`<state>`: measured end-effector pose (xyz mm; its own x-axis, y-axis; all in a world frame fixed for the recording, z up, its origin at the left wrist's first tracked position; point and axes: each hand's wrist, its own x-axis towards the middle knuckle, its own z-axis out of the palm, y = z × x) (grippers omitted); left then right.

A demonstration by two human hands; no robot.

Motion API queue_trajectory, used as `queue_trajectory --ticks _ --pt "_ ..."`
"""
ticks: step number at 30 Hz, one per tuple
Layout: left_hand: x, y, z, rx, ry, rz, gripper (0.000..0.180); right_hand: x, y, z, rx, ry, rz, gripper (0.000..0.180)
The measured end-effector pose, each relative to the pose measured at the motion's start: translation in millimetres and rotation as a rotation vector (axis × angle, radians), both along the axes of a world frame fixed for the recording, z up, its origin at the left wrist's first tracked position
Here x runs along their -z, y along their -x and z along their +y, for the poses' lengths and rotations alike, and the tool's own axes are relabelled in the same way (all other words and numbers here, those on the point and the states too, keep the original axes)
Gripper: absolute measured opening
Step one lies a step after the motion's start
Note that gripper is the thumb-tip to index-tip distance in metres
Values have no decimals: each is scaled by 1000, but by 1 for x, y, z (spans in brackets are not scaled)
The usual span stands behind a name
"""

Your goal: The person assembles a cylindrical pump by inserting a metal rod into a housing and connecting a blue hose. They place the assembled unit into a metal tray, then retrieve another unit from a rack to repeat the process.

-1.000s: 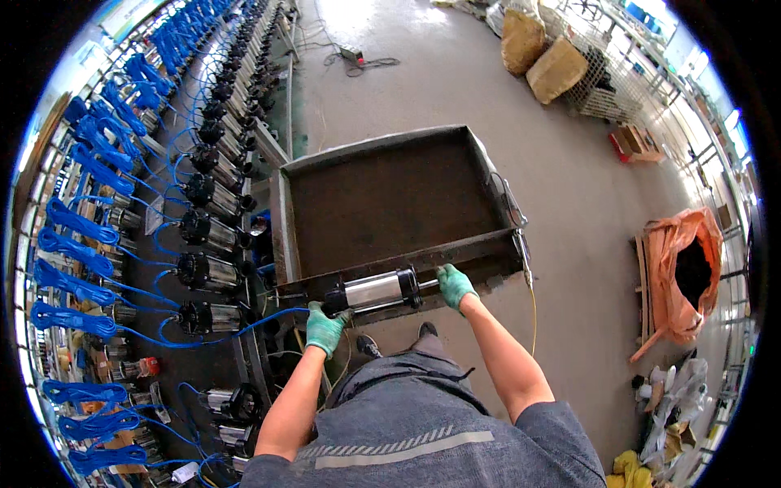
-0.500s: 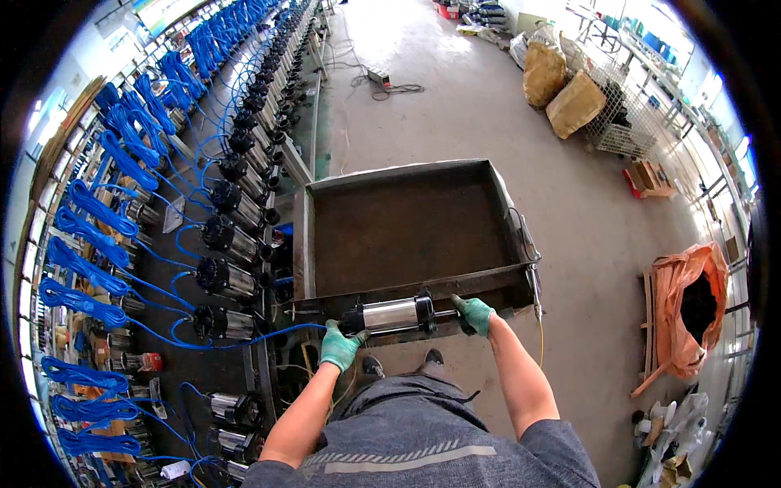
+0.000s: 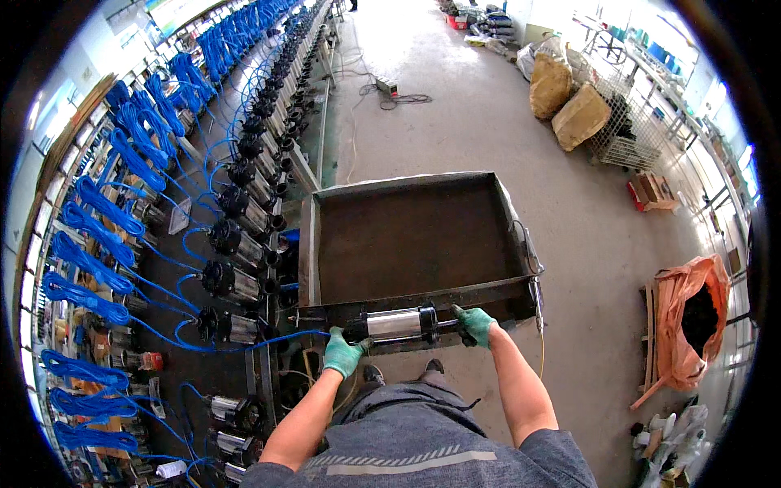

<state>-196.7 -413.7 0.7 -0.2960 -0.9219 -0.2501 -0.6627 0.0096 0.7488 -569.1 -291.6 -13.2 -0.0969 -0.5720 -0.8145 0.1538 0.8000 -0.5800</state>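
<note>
A motor pump with a shiny silver barrel and black end caps lies level across the near edge of a metal tank. My left hand, in a green glove, is closed on the pump's black left end, where a blue cable runs off to the left. At the other end my right hand, also gloved in green, grips around the metal shaft that sticks out. The fingertips of my right hand and the dark part under them are hard to make out.
On the left, a long row of similar pumps stands with coiled blue cables beside it. A thin hose hangs at the tank's right corner. To the right are an orange sack, a wire cage and cardboard boxes.
The view has shifted slightly, so the tank and floor sit a little lower in it. Both hands keep hold of the pump, which stays in nearly the same place.
</note>
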Motion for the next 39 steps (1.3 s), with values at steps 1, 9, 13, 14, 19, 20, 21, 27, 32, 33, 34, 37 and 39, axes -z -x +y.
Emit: queue_trajectory --ticks 1,9,13,14,19,20,21,27,32,33,34,37,39 --pt "6 -2 -1 2 -4 7 71 13 1 -2 -111 49 170 46" --pt "-7 5 2 -22 -48 46 67 35 -8 5 -148 154 389 38" --pt "-8 5 3 -31 -43 28 65 -26 -2 19 169 131 -181 21" --pt "-13 6 4 -37 -39 12 65 -37 -1 21 202 146 -296 18" --pt "-32 15 7 -20 -25 39 65 -15 10 25 69 164 -167 31" --pt "-33 17 7 -20 -29 55 65 -8 12 19 51 81 -88 34" --pt "-30 15 6 -26 -28 58 65 -6 12 10 25 -1 -12 37" --pt "-7 4 2 -26 -43 15 69 -10 -4 8 -176 293 552 30" --pt "-23 12 4 -23 -50 -74 69 12 27 36 -741 896 854 50" --pt "-26 12 5 -25 -42 -64 69 7 23 35 -671 908 861 43" --pt "-28 11 6 -27 -33 -54 68 3 18 31 -579 800 808 36" --pt "-38 12 9 -21 -26 -43 67 -20 -4 11 -226 259 528 30" --pt "-39 13 9 -15 -14 -29 67 -7 -15 -2 -25 117 368 39"
